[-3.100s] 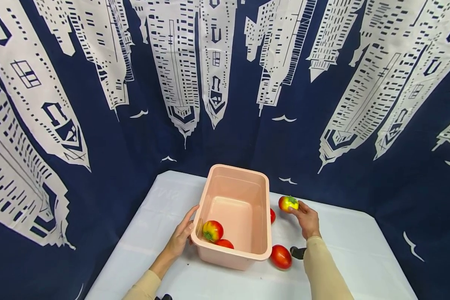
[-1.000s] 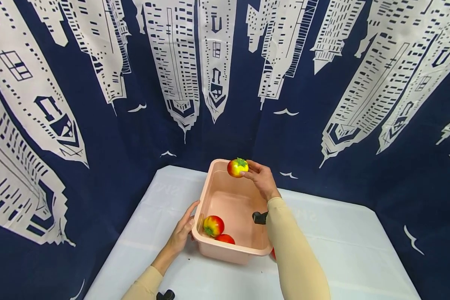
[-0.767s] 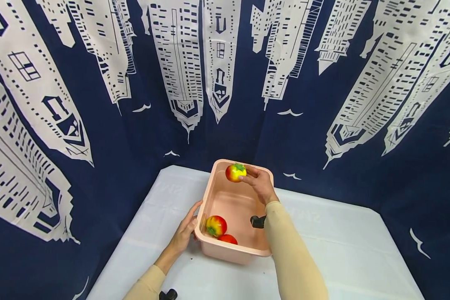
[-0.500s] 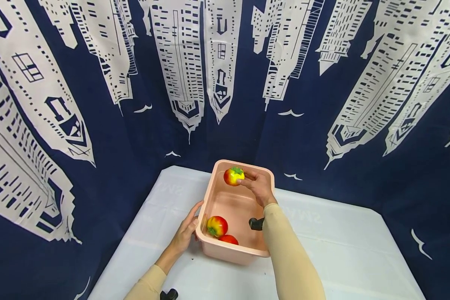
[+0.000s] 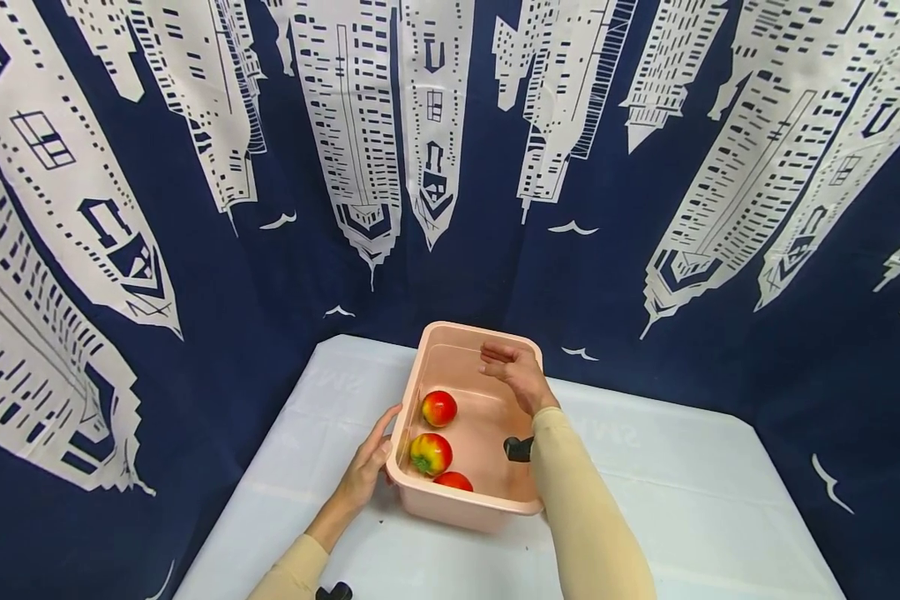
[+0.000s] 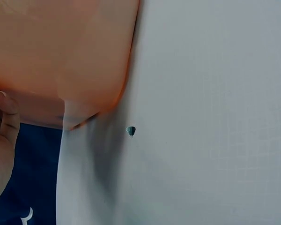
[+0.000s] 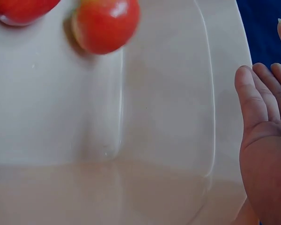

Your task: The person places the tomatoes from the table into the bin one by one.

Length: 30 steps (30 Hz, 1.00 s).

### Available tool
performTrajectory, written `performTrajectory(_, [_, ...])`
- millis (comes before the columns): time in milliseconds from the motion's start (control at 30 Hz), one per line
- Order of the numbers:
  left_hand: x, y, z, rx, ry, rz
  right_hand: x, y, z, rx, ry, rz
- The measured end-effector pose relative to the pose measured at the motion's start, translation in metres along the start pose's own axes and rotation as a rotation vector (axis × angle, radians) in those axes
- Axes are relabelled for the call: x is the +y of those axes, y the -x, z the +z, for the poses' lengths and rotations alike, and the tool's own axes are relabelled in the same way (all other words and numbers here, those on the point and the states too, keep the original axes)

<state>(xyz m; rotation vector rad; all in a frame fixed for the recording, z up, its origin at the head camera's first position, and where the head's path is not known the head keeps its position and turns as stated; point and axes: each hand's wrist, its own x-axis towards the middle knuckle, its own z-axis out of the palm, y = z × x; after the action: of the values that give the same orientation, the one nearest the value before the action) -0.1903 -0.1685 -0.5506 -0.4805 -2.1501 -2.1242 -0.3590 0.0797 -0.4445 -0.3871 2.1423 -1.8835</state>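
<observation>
A pink plastic bin stands in the middle of the white table. My left hand holds its left side, with the thumb at the rim; in the left wrist view, part of that hand shows beside the bin's wall. Inside, along the left, lie a red fruit with a yellowish side, a red-and-yellow fruit with a green leafy top, and a red fruit partly hidden by the near rim. Over the bin's far right part, my right hand has straight fingers and holds nothing.
White cloth covers the table. Behind it hangs a dark blue curtain printed with white buildings. Black wrist-camera mounts jut from both sleeves; the right sleeve crosses the bin's right side.
My right hand brought a red-and-yellow fruit from the table's right over the bin, then let it go. It now lies inside at the left. My left hand has stayed at the bin.
</observation>
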Motion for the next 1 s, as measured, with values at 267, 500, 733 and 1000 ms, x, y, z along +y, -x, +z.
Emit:
performTrajectory(267, [-0.003, 0.0, 0.001, 0.0, 0.0, 0.002, 0.003, 0.002, -0.008, 0.054, 0.011, 0.012])
performTrajectory(500, [0.001, 0.001, 0.0, -0.014, 0.002, 0.002, 0.0, 0.005, -0.014, 0.133, -0.028, 0.025])
performTrajectory(733, [0.002, 0.002, 0.001, 0.005, -0.003, -0.005, -0.007, 0.01, -0.026, 0.189, -0.178, 0.027])
performTrajectory(1000, [-0.002, 0.001, 0.001, 0.014, -0.012, -0.017, -0.003, 0.017, -0.062, 0.355, -0.502, 0.001])
